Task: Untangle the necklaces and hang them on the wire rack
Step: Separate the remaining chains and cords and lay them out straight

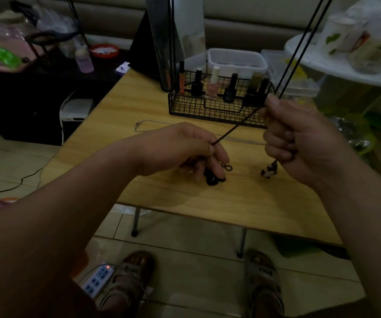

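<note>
Untangling is under way: the cord (233, 129) is held taut over the table's (207, 203) middle, pinched by the left hand (180, 150) and clenched in the right hand (299, 143). The chain (244, 140) lies by the rack (219, 106); hanging is judged next.

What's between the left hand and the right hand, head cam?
In the head view, a black cord runs straight from the left hand up to the right hand. Behind it, a silver chain lies on the table.

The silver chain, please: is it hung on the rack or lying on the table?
Lying on the table: the silver chain stretches flat before the wire rack.
</note>
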`<act>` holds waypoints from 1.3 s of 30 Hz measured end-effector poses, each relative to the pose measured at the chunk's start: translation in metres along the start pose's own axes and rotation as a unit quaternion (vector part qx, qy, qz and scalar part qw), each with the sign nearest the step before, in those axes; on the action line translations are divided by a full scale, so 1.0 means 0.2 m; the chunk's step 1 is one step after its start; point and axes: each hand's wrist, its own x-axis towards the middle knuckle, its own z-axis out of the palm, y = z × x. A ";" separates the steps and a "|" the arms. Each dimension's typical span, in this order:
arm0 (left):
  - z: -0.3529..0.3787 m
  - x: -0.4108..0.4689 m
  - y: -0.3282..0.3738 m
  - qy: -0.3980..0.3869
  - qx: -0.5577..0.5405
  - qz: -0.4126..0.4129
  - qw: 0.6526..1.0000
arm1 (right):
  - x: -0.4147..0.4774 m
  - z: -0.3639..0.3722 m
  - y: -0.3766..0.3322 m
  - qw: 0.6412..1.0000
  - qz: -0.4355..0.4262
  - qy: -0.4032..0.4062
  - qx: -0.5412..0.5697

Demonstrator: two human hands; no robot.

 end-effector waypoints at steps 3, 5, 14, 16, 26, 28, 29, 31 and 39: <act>-0.01 0.00 -0.01 0.024 0.020 -0.001 1.000 | 0.00 -0.01 0.00 1.000 0.005 0.001 0.000; -0.01 0.01 -0.02 0.038 0.017 -0.004 0.999 | 0.00 -0.01 -0.01 1.000 0.008 0.001 0.021; -0.03 0.00 -0.04 0.014 0.076 -0.007 0.997 | -0.02 -0.04 -0.05 0.982 -0.020 -0.030 0.183; -0.02 0.00 -0.04 0.016 0.085 -0.008 0.996 | -0.02 -0.04 -0.06 0.980 -0.028 -0.027 0.196; 0.04 0.01 0.00 0.182 0.166 0.051 0.968 | -0.03 -0.03 -0.06 0.996 -0.007 -0.054 0.065; 0.07 0.01 0.05 0.148 0.037 0.093 0.984 | -0.03 -0.01 -0.05 0.997 -0.002 -0.078 0.005; 0.08 0.02 0.07 0.120 -0.018 0.109 0.987 | -0.04 0.00 -0.04 0.996 -0.001 -0.086 -0.028; 0.09 0.03 0.09 0.098 -0.055 0.118 0.987 | -0.04 0.02 -0.03 0.993 -0.003 -0.089 -0.082; 0.07 0.03 0.09 0.149 -0.085 0.117 0.978 | -0.06 0.02 -0.02 0.984 -0.025 -0.044 -0.170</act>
